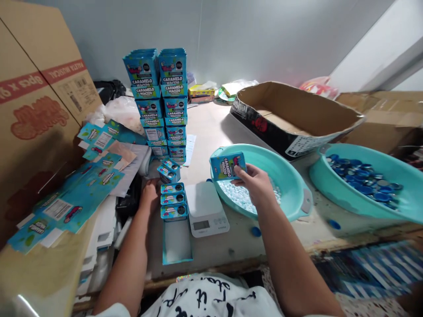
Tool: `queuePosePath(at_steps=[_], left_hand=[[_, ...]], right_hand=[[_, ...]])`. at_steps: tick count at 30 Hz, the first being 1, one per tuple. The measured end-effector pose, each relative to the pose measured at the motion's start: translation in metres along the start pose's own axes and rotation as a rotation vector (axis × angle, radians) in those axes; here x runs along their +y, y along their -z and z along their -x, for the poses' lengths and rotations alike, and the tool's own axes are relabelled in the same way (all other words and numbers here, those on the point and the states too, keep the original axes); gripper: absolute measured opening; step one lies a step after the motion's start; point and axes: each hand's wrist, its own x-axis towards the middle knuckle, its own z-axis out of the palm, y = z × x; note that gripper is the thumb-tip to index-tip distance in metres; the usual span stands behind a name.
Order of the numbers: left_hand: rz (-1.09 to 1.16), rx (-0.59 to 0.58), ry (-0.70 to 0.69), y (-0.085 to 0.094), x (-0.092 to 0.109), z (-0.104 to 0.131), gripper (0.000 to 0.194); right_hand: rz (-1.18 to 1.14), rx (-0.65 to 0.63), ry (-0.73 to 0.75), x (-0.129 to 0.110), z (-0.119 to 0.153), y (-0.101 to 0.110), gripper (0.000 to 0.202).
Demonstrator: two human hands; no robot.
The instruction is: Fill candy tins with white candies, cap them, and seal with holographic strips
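Note:
My right hand (254, 182) grips a flat blue candy packet (228, 166) printed "Caramelo Macizo", thumb on its front. It is above a turquoise basin (299, 178) with many small white candies (236, 193) inside. My left hand (150, 191) lies low on the table at the left, beside a small pile of blue packs (169, 171); its fingers are too indistinct to read. Three blue packs (173, 199) stand in a row at the far end of an open blue-edged display box (177, 246). Right of that box sits a white digital scale (206, 209).
Two tall stacks of filled display boxes (161, 101) rise at the back. Flattened printed cartons (79, 189) lean at left by a large cardboard box (42, 88). A second basin (363, 211) holds blue round lids (363, 176). Behind is an open black-sided carton (264, 132).

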Motion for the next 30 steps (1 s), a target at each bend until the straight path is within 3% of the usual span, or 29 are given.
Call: queuePosePath(at_steps=[8, 16, 19, 26, 30], left_hand=[[0.008, 0.015, 0.023, -0.002, 0.002, 0.0, 0.054], [0.012, -0.009, 0.031, 0.004, 0.009, 0.003, 0.059], [0.009, -0.004, 0.026, 0.005, 0.01, 0.003, 0.055], [-0.003, 0.025, 0.012, 0.002, 0.008, 0.003, 0.048], [-0.007, 0.052, 0.005, -0.001, 0.007, 0.003, 0.048]], right_hand=[[-0.297, -0.106, -0.2, 0.003, 0.002, 0.009, 0.04], [-0.339, -0.003, -0.193, 0.008, 0.0, 0.003, 0.034], [-0.376, 0.097, -0.159, 0.011, 0.002, 0.001, 0.045], [-0.359, 0.156, 0.062, 0.013, 0.007, -0.001, 0.063], [-0.217, 0.293, 0.12, 0.014, 0.01, -0.005, 0.068]])
